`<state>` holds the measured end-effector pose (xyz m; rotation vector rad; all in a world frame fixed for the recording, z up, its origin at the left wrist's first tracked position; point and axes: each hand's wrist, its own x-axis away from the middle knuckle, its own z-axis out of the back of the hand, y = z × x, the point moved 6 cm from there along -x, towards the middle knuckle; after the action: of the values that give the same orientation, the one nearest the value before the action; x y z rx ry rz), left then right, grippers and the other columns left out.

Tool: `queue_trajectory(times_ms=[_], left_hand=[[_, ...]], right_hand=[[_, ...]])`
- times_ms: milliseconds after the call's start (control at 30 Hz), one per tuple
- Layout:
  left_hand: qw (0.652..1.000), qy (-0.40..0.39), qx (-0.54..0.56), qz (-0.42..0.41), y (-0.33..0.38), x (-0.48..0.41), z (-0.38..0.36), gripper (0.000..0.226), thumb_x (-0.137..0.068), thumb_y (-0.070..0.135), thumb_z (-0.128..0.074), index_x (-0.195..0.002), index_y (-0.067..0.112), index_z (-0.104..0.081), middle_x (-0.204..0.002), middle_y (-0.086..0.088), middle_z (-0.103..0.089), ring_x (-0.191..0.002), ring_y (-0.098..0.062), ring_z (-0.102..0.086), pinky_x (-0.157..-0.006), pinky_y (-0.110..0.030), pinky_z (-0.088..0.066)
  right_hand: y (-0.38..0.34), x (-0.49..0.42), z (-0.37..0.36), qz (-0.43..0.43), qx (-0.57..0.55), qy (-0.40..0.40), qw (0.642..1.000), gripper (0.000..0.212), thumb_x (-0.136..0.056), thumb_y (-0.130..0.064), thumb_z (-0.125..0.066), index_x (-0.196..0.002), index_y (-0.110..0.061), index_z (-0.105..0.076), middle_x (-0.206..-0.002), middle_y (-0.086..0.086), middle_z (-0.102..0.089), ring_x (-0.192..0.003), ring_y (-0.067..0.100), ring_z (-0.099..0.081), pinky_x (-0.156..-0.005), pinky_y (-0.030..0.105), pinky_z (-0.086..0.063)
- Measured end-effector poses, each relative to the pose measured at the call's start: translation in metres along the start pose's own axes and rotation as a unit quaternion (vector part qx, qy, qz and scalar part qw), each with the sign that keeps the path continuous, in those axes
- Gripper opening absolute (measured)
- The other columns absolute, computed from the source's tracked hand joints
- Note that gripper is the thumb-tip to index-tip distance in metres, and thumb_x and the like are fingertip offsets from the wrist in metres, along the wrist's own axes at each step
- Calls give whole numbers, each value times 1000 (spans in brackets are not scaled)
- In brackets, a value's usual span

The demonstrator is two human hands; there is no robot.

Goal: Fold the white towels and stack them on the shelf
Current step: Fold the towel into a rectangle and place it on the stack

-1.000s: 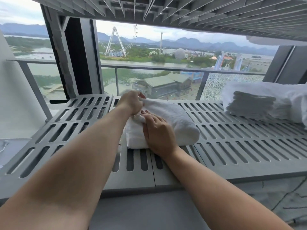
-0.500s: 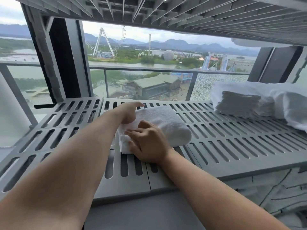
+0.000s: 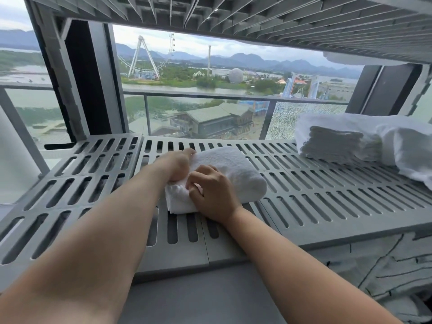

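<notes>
HIGH-RISE LAUNDRY: Both hands work a folded white terry towel point(image 3: 230, 174) on the grey slotted plastic shelf point(image 3: 327, 202). The towel lies mid-span, near the front edge, w/ a window view behind. The left hand point(image 3: 176, 166) has its fingers curled round the towel's far-left edge. The right hand point(image 3: 211, 196) lies on the near-left corner, fingers bent, tips pinching into the layered folds. The towel sits flat, long side angled toward the back right. It is well apart from the stack of folded white towels point(image 3: 336, 142) & the loose white cloth point(image 3: 411, 148) at the shelf's right end.

Judged stage: squaring up the fold before the piece joins the stack; placement not yet done.

Risks from here:
- The layers at the near-left corner look ragged, so a lift by that corner alone could let the fold spill apart.
- A drag across the slots may snag terry loops or skew the bundle.
- The towel's near end sits close to the shelf's front lip, so a pull toward the body could tip it off.
- At the stack, the slumped cloth beside it may get trapped underneath & leave the pile leaning.
</notes>
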<state>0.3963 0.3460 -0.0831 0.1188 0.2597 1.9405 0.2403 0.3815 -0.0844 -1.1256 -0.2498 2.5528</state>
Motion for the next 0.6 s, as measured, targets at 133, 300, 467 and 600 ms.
queue_trajectory(times_ms=[133, 300, 467, 600], left_hand=[[1000, -3, 18, -4, 6, 14, 1, 100, -84, -9, -33, -150, 59, -4, -146, -11, -47, -69, -17, -58, -52, -37, -52], [999, -25, -25, -6, 22, 32, 1, 100, -81, -11, -30, -144, 66, -21, -155, 0, -42, -91, -12, -64, -58, -34, -57], [994, -30, -100, 20, 39, 48, -3, 84, -88, 0, -34, -148, 58, -25, -155, -1, -43, -121, -24, -55, -84, -32, -51], [992, -53, -87, 68, 48, 65, 3, 64, -93, 11, -37, -149, 42, -39, -153, 0, -44, -134, -26, -46, -111, -41, -39]], right_hand=[[14, 7, 10, -49, -22, -18, 998, 13, -80, -6, -58, -83, -13, -69, -88, 3, -64, -84, 24, -56, -74, 32, -45], [29, 14, 24, -102, -45, -25, 993, 14, -82, -6, -54, -80, -12, -67, -89, 4, -66, -84, 20, -56, -80, 35, -47], [41, 20, 52, -148, -4, 39, 988, 17, -93, -26, -58, -89, -14, -69, -78, 3, -70, -72, 18, -65, -64, 28, -51], [64, 24, 75, -262, 129, 41, 956, 33, -91, -49, -58, -100, -18, -61, -69, -7, -49, -70, 18, -53, -59, 27, -39]])
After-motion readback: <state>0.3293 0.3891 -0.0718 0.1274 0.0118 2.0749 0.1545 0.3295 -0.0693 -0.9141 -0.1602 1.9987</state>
